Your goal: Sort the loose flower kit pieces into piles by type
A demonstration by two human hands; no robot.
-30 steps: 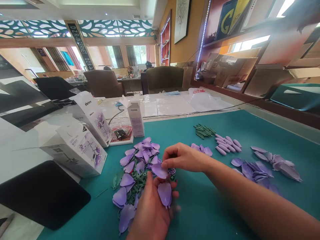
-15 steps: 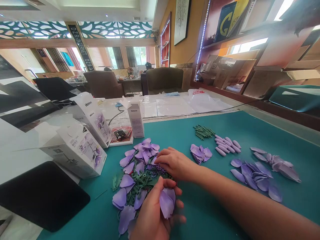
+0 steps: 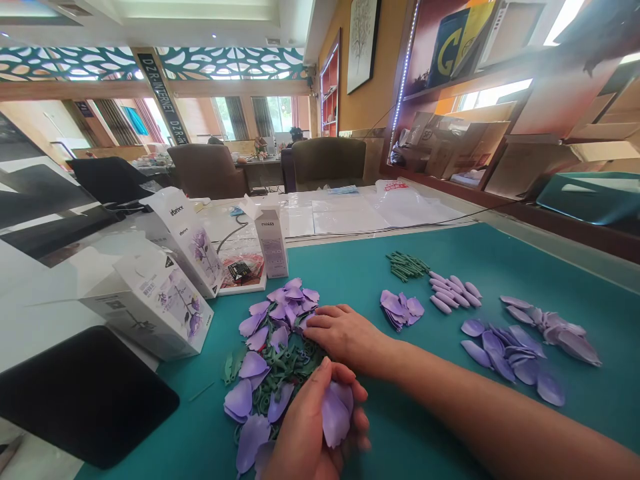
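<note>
Teal mat point(image 3: 425, 413) beside boxes point(image 3: 175, 240) labelled, apparently, "rbnxx"; left hand point(image 3: 313, 427) cups purple petals point(image 3: 335, 417)

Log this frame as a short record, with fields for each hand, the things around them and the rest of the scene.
Left hand: cupped, holding lilac petals.
Right hand: resting on a heap of petals and green stem pieces.
Things: teal mat under the heap; beside it, green stem bundle, petal stack, slim petals, wider petals.
Rest: white flower-printed boxes, black pad, plastic sheets, two armchairs.
</note>
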